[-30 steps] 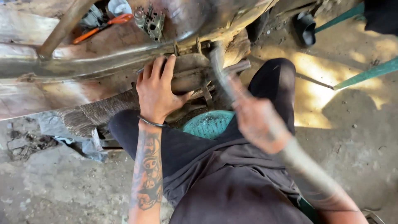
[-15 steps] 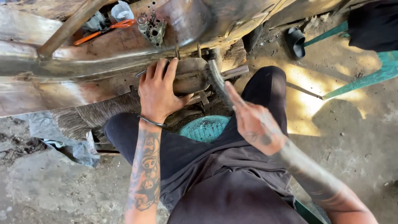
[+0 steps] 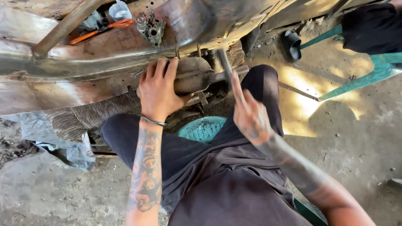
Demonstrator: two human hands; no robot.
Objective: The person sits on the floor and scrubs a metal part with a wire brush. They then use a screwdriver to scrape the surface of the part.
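Clamped my left hand (image 3: 158, 93) flat over the rusty metal part (image 3: 190, 75), fingers spread across its top, thumb underneath, palm bearing down. That part sat against the lower edge of the big curved sheet-metal body (image 3: 104, 54), just above my knees. Right hand (image 3: 250, 116) was closed round the handle of a hammer (image 3: 225, 62), index finger pointing up along the shaft; the head was blurred, so I couldn't tell if it touched the part. It hung just right of the part's end, close beside my left thumb.

I was seated on a teal plastic stool (image 3: 202, 128), legs either side. Orange-handled pliers (image 3: 100, 30) and a small metal fitting (image 3: 151, 27) lay on the body's upper surface, well apart from both hands. Grey plastic sheet (image 3: 58, 146) crumpled on the concrete floor (image 3: 356, 138) to my left. A black sandal (image 3: 291, 43) lay on the ground near a teal metal frame (image 3: 360, 79) on the right.
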